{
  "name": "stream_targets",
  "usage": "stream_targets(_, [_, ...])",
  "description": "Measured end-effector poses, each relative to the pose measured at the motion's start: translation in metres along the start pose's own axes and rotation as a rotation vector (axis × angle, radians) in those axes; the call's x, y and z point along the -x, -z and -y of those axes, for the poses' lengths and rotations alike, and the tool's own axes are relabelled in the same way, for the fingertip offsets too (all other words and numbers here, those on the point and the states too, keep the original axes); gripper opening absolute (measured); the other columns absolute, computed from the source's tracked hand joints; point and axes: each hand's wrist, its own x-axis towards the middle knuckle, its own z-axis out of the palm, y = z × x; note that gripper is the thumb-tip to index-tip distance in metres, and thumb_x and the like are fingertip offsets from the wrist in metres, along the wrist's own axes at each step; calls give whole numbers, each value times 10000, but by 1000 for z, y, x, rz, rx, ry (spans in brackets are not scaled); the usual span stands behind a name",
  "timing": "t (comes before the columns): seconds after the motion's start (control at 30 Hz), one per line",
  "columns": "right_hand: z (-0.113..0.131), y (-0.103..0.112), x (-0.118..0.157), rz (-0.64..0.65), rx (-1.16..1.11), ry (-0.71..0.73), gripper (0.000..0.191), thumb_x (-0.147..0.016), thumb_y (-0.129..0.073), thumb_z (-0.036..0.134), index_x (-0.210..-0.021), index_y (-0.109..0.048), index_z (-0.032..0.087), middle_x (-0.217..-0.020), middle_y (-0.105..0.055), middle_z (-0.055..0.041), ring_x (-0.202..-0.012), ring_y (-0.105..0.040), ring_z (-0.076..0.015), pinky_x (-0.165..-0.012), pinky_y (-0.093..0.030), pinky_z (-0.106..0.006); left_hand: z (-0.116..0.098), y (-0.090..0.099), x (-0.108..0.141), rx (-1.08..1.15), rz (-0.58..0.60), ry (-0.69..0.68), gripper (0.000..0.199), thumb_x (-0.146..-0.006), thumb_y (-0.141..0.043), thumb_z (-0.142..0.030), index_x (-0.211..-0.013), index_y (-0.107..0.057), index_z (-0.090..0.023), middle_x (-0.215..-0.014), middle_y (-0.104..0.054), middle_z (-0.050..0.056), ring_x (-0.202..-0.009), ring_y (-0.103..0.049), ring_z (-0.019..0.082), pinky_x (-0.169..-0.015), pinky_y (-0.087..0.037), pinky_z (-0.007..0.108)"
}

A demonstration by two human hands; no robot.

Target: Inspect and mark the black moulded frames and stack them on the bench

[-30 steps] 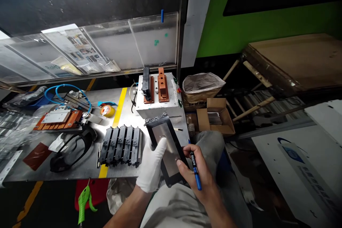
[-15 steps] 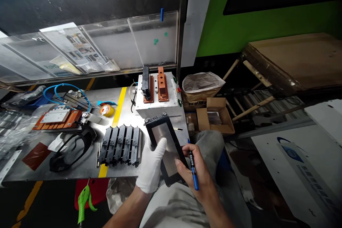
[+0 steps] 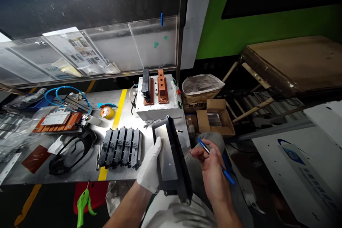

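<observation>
My left hand (image 3: 150, 165), in a white glove, grips a black-framed metal plate (image 3: 166, 156) by its left edge and holds it up over the bench's front edge. The plate's silver face points up and to the left, and its thick black side shows on the right. My bare right hand (image 3: 213, 164) is apart from the plate, off to its right. Its fingers pinch a blue marker pen (image 3: 226, 174), which lies slanted across the hand. The pen's tip is hidden by the fingers or too small to tell.
A steel workbench (image 3: 117, 172) with a yellow stripe carries a row of black finned blocks (image 3: 121, 148), a white box with copper bars (image 3: 155, 105), a copper fixture (image 3: 57, 121), and blue air hose (image 3: 66, 91). A cardboard box (image 3: 213, 121) sits right of the bench.
The plate has turned and swung down toward me, now showing its thick black side. My right hand has left the plate and moved right, with the pen tilted over.
</observation>
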Motion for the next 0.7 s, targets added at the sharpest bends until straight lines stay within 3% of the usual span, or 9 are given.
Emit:
stream_targets(0.07, [4,2,-3,-23,-106,-17,473,-1017,-355,617,-1261,-507,241,-793,-659,-9,-849,-670,-203,-901,-544,-415,2,2,-3,25,9,132,606,-750,-693,-699,-999,-718,-147,-864,-763,146,-777,-732,277,-670,-607,379])
stream_targets(0.1, [7,3,-4,-40,-138,-1,485,-1006,-362,635,-1234,-523,238,-768,-633,-2,-816,-654,-200,-878,-544,-413,4,3,-4,19,-9,134,627,-738,-706,-699,-1035,-719,-147,-863,-765,147,-773,-733,281,-672,-607,387])
stream_targets(0.27, [11,6,-8,-108,-217,38,478,-965,-441,673,-1121,-570,240,-737,-577,15,-778,-599,-191,-830,-518,-392,8,0,-4,-36,-56,-59,629,-756,-782,-551,-1250,-659,-182,-973,-782,122,-929,-744,282,-837,-603,398])
stream_targets(0.37, [11,5,-7,-116,-236,14,474,-953,-466,680,-1109,-573,245,-738,-581,21,-786,-591,-188,-846,-502,-390,7,-4,0,-59,-70,-68,614,-782,-777,-517,-1276,-634,-181,-999,-780,105,-968,-739,255,-893,-586,368])
stream_targets(0.7, [9,2,-3,-108,-248,-23,461,-954,-467,679,-1123,-569,262,-738,-591,37,-832,-590,-175,-920,-469,-374,7,-6,4,-97,-48,-117,541,-821,-745,-509,-1244,-639,-189,-1036,-769,95,-954,-736,233,-841,-606,346])
